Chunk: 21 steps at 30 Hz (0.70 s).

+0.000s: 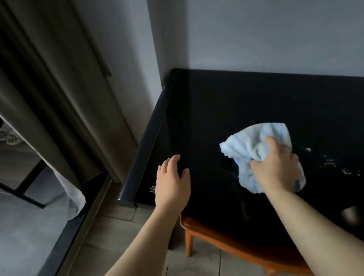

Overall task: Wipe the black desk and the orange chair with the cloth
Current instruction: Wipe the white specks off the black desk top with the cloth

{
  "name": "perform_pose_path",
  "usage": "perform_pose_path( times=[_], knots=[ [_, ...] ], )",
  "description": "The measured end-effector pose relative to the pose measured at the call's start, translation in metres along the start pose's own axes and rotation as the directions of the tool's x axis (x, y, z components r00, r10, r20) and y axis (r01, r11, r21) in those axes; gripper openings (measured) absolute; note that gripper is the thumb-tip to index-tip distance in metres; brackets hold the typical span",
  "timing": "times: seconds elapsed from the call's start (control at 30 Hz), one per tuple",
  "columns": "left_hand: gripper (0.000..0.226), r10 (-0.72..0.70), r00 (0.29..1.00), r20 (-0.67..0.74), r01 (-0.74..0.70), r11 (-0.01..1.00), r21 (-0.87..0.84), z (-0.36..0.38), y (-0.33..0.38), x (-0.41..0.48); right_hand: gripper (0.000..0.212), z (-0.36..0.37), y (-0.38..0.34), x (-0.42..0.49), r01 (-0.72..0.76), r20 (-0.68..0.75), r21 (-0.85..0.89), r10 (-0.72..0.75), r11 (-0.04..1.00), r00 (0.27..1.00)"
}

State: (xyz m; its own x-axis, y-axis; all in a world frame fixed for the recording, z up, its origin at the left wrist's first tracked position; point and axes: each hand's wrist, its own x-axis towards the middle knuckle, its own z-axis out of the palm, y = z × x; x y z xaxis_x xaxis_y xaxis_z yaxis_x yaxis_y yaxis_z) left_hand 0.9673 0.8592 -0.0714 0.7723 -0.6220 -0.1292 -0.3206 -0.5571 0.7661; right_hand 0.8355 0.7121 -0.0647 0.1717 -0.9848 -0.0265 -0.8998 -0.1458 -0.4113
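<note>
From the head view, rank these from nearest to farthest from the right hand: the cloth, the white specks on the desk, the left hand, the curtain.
From the right hand:
1. cloth, bunched in its grip on the black desk.
2. white specks, just to its right on the desk.
3. left hand, at the desk's left edge.
4. curtain, far left, off the desk.

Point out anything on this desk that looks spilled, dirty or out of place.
White specks are scattered across the black desk, to the right of the light blue cloth bunched in the right hand. They look like crumbs or residue not yet wiped. Nothing else stands out.
</note>
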Motion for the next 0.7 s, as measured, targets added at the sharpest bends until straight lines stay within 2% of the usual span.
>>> perform_pose_path(
  times=[0.03, 0.07, 0.1, 0.13, 0.17, 0.2, 0.23, 0.27, 0.3, 0.33, 0.37, 0.4, 0.43, 0.47, 0.57, 0.63, 0.7],
  knots=[
    [0.048, -0.01, 0.997, 0.071, 0.023, 0.98, -0.196, -0.001, 0.011, -0.001, 0.053, -0.002, -0.009, -0.009, 0.099, -0.044, 0.053, -0.097, 0.994, 0.994],
    [0.047, -0.042, 0.985, 0.165, 0.109, 0.901, -0.419, -0.001, 0.02, -0.001, 0.057, 0.001, -0.021, -0.018, 0.258, -0.05, 0.114, -0.253, 0.96, 0.966],
    [0.041, -0.073, 0.968, 0.241, 0.209, 0.766, -0.608, -0.002, 0.028, 0.001, 0.064, 0.006, -0.033, -0.028, 0.407, -0.009, 0.173, -0.412, 0.897, 0.911],
    [0.033, -0.102, 0.963, 0.249, 0.256, 0.638, -0.726, -0.004, 0.029, 0.007, 0.072, 0.01, -0.045, -0.036, 0.486, 0.093, 0.23, -0.517, 0.843, 0.851],
    [0.025, -0.142, 0.972, 0.186, 0.233, 0.584, -0.777, -0.008, 0.026, 0.014, 0.077, 0.014, -0.054, -0.04, 0.496, 0.204, 0.283, -0.557, 0.821, 0.805],
    [0.024, -0.207, 0.973, 0.097, 0.206, 0.608, -0.767, -0.014, 0.022, 0.024, 0.077, 0.015, -0.059, -0.039, 0.465, 0.27, 0.333, -0.555, 0.821, 0.787],
    [0.033, -0.286, 0.958, 0.015, 0.22, 0.705, -0.674, -0.019, 0.014, 0.035, 0.074, 0.015, -0.059, -0.034, 0.396, 0.299, 0.378, -0.515, 0.837, 0.803],
    [0.049, -0.35, 0.935, -0.057, 0.286, 0.84, -0.46, -0.023, 0.005, 0.045, 0.068, 0.015, -0.057, -0.027, 0.334, 0.294, 0.392, -0.46, 0.857, 0.838],
    [0.065, -0.383, 0.916, -0.121, 0.364, 0.919, -0.153, -0.026, 0.002, 0.051, 0.063, 0.016, -0.051, -0.02, 0.3, 0.267, 0.357, -0.404, 0.885, 0.875],
    [0.073, -0.351, 0.915, -0.2, 0.381, 0.915, 0.136, -0.023, 0.002, 0.054, 0.059, 0.016, -0.045, -0.013, 0.287, 0.228, 0.291, -0.358, 0.912, 0.906],
    [0.074, -0.254, 0.932, -0.258, 0.331, 0.888, 0.319, -0.018, 0.009, 0.055, 0.055, 0.017, -0.04, -0.005, 0.267, 0.203, 0.226, -0.313, 0.937, 0.928],
    [0.072, -0.153, 0.953, -0.262, 0.253, 0.877, 0.408, -0.008, 0.018, 0.056, 0.053, 0.019, -0.036, 0.002, 0.244, 0.195, 0.175, -0.276, 0.954, 0.941],
    [0.069, -0.091, 0.97, -0.225, 0.186, 0.873, 0.45, 0.004, 0.029, 0.057, 0.052, 0.019, -0.034, 0.008, 0.227, 0.206, 0.135, -0.251, 0.965, 0.946],
    [0.068, -0.092, 0.983, -0.158, 0.158, 0.865, 0.476, 0.018, 0.035, 0.059, 0.052, 0.02, -0.032, 0.013, 0.222, 0.238, 0.099, -0.24, 0.97, 0.941],
    [0.076, -0.256, 0.967, -0.004, 0.214, 0.797, 0.565, 0.05, 0.03, 0.071, 0.053, 0.025, -0.022, 0.022, 0.242, 0.332, 0.004, -0.23, 0.97, 0.915],
    [0.076, -0.288, 0.957, -0.043, 0.259, 0.773, 0.579, 0.054, 0.02, 0.08, 0.053, 0.03, -0.011, 0.025, 0.258, 0.359, -0.035, -0.229, 0.966, 0.905],
    [0.062, -0.222, 0.966, -0.129, 0.256, 0.781, 0.57, 0.05, 0.014, 0.084, 0.052, 0.035, -0.001, 0.024, 0.29, 0.382, -0.101, -0.232, 0.952, 0.895]
  ],
)
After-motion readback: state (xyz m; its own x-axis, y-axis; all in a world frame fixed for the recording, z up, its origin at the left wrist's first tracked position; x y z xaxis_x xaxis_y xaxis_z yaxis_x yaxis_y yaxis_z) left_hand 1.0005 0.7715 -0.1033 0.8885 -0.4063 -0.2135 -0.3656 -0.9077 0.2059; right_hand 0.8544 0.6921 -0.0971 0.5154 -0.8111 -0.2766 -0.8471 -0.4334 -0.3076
